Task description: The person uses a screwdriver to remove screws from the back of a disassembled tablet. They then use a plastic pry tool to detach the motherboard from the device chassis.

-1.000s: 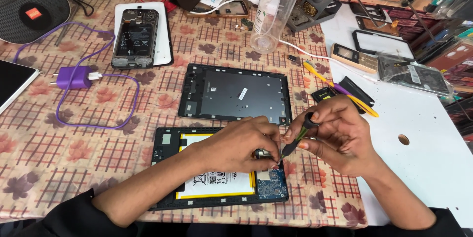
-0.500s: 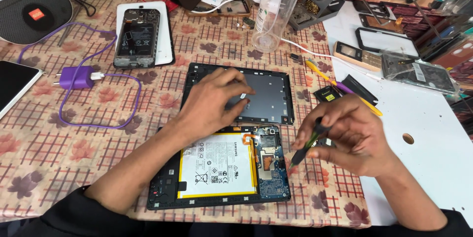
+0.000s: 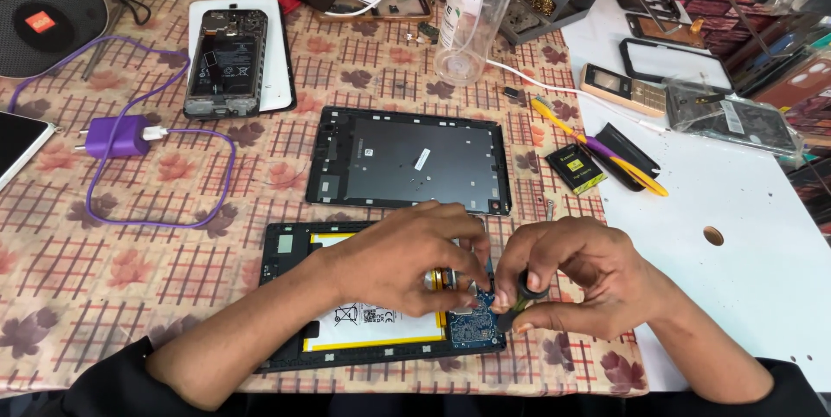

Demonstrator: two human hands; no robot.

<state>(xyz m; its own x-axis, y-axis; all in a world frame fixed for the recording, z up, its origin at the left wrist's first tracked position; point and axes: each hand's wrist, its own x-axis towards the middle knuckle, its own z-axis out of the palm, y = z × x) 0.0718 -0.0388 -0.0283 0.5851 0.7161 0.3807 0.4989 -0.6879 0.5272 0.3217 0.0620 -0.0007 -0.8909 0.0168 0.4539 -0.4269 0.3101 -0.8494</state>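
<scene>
The left hand (image 3: 407,265) has come back from the back cover (image 3: 407,160) onto the open tablet (image 3: 381,330), fingers curled; the right hand (image 3: 571,278) grips a screwdriver (image 3: 518,300) beside it.

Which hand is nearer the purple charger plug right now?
Left. The left hand rests on the opened tablet, right of the purple charger plug; the right hand, gripping a screwdriver, sits farther right.

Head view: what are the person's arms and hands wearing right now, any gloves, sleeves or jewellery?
Both hands are bare: no gloves show on the left hand or the right hand, and no rings, watch or wrist strap can be seen. The forearms are uncovered too. Dark, black-looking sleeves sit pushed up near the elbows on both arms, at the bottom edge of the picture. No markings show on the fabric.
</scene>
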